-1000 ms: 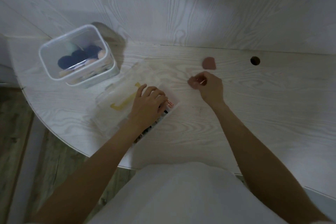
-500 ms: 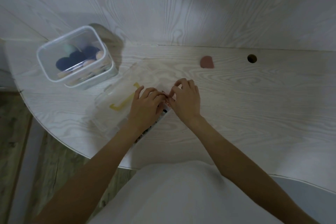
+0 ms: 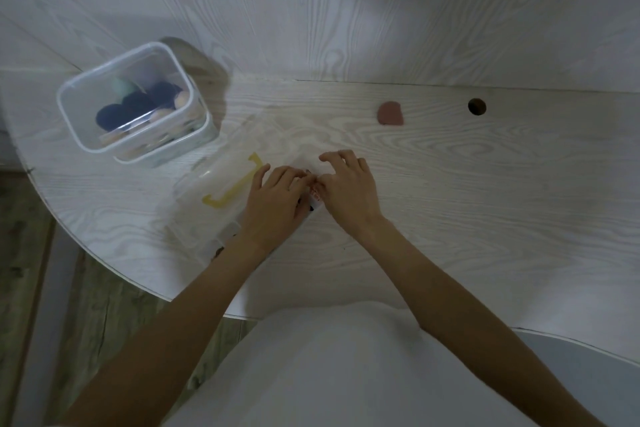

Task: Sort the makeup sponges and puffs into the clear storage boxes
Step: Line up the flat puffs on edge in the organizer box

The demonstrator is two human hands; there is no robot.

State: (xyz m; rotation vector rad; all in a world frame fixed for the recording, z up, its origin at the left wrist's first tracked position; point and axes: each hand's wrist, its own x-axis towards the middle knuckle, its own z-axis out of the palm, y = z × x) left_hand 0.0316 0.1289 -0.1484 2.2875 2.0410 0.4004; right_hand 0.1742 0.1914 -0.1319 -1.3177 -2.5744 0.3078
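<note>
Table [image 3: 485,201] spans scene, wall panel [image 3: 346,10] standing along far edge; open tub [image 3: 86,144] at far left on table, puffs [image 3: 138,104] inside it; flat lidded case [image 3: 214,184] near and right of tub, just beside it; left hand [image 3: 277,204] on right end of case; right hand [image 3: 346,191] just right of left hand, fingertips touching it at case's right edge; lone sponge [image 3: 390,113] on table far and right of hands, well apart; cable hole [image 3: 477,106] right of sponge, close to wall.

The table [image 3: 485,184] carries a flat clear case [image 3: 221,191] under the left hand [image 3: 277,204], a deep clear box [image 3: 135,104] beyond it, and a pink sponge [image 3: 390,112] beyond the right hand [image 3: 346,187].
</note>
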